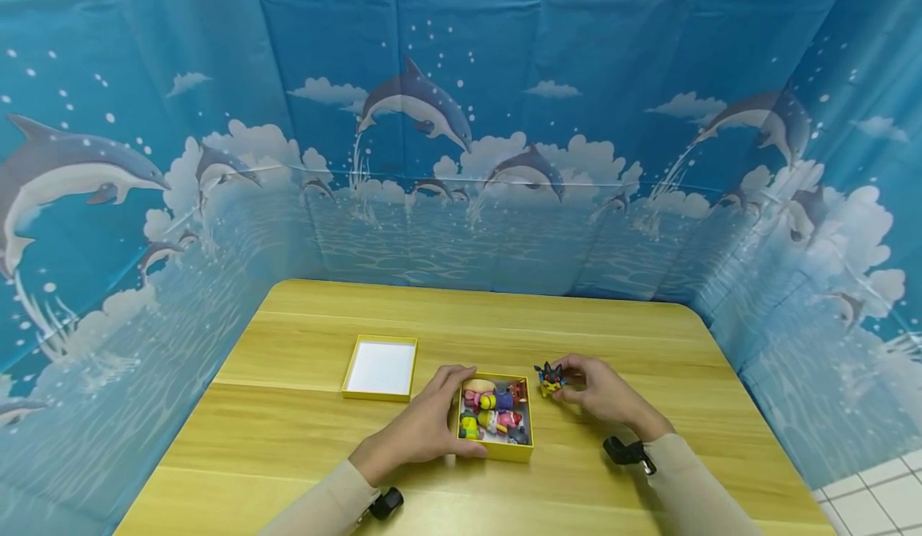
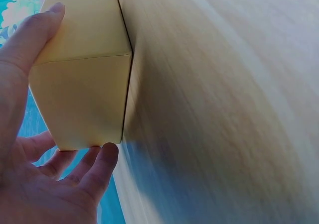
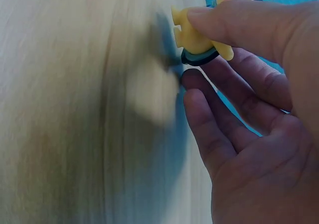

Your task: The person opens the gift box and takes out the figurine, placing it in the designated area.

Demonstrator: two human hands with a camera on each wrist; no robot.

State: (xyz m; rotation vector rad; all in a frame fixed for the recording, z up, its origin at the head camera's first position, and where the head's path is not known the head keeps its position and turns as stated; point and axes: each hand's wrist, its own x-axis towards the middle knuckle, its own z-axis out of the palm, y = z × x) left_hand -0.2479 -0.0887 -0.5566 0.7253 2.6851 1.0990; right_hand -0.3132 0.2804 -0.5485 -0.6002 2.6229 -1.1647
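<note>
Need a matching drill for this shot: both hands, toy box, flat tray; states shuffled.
1. left hand
2. right hand
3. toy box
4. flat tray

A. has several small toys inside
B. white inside, touched by neither hand
C. grips a box, thumb on its near side
D. pinches a yellow-and-dark figure

Pairs: 1-C, 2-D, 3-A, 4-B

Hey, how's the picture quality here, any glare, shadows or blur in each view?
Head: a pale glare on the table near the bottom edge; left wrist: a soft shadow beside the box, the wood washed out at upper right; right wrist: blurry-edged shadows left of the toy figure, wood grain soft.
</note>
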